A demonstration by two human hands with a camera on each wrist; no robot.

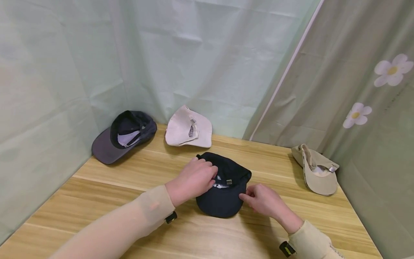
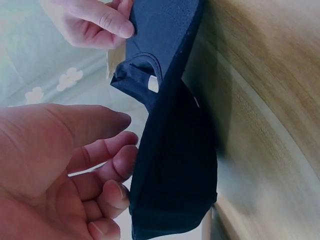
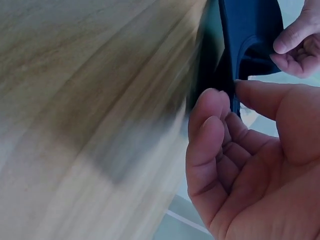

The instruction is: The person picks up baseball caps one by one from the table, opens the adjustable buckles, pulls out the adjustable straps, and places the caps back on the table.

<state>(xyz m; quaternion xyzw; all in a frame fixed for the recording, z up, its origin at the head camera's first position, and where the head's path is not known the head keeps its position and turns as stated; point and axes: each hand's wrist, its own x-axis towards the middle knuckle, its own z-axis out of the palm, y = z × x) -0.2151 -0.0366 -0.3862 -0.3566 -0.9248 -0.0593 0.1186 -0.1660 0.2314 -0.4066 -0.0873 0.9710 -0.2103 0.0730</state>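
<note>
A black cap [image 1: 221,205] lies upside down, its inside showing and its brim toward the near side. In the head view my left hand [image 1: 195,178] is over the cap's left part. The left wrist view has the left hand [image 2: 75,165] with loosely bent fingers close beside the dark cap [image 2: 175,160]; whether the fingertips touch it is unclear. My right hand [image 1: 265,201] pinches the right edge of the brim. In the right wrist view, thumb and fingertips of that hand [image 3: 250,145] meet at the edge of the cap [image 3: 255,30].
A dark grey cap [image 1: 108,145] lies at the back left of the wooden table [image 1: 106,201], and a pale cap [image 1: 203,131] lies at the back middle. A beige cap [image 1: 320,181] is at the right edge. Curtains [image 1: 207,64] hang behind and at both sides.
</note>
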